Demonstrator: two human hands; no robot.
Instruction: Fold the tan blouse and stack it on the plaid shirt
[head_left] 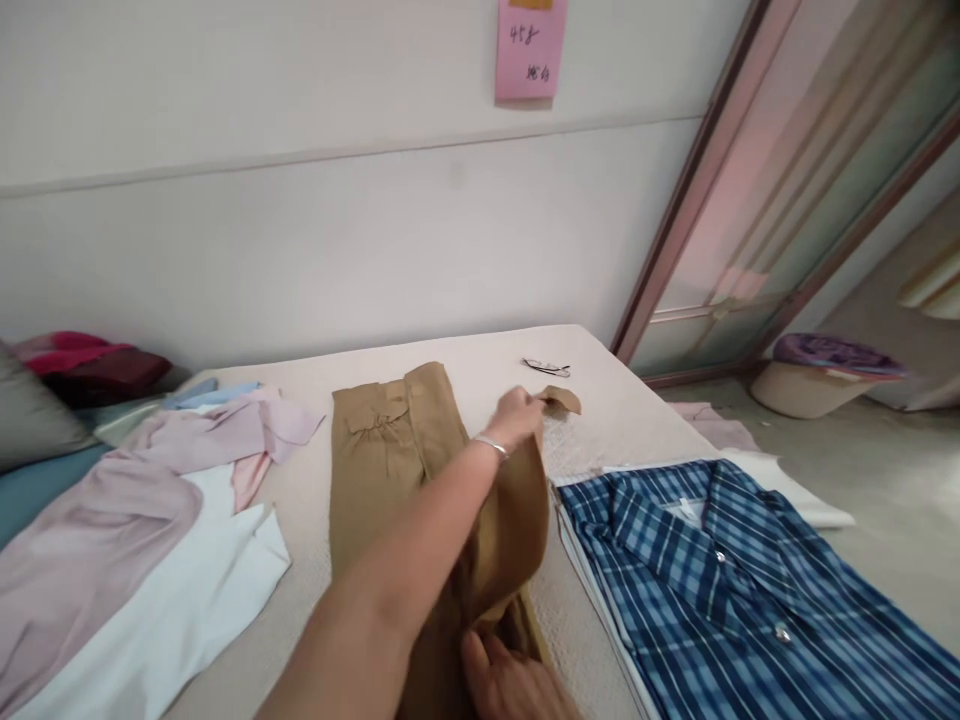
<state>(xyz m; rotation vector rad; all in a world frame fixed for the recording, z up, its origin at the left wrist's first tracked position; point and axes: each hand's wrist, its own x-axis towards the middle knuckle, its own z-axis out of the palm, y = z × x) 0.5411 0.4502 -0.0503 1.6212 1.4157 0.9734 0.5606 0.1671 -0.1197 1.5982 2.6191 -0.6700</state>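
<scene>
Tan trousers (382,470) lie lengthwise in the middle of the bed, waistband toward the wall. My left hand (519,412), a thin bracelet on its wrist, reaches across them. It pinches a corner of the tan cloth and lifts it toward the right, so a fold of fabric hangs under my forearm. My right hand (514,685) sits at the bottom edge and presses on the near part of the same trousers, thumb up against the cloth.
A folded blue plaid shirt (720,590) lies on the right atop white cloth. Pink and white garments (150,540) are heaped on the left, with pillows behind. Glasses (546,367) rest near the bed's far edge. A pink note (529,50) hangs on the wall.
</scene>
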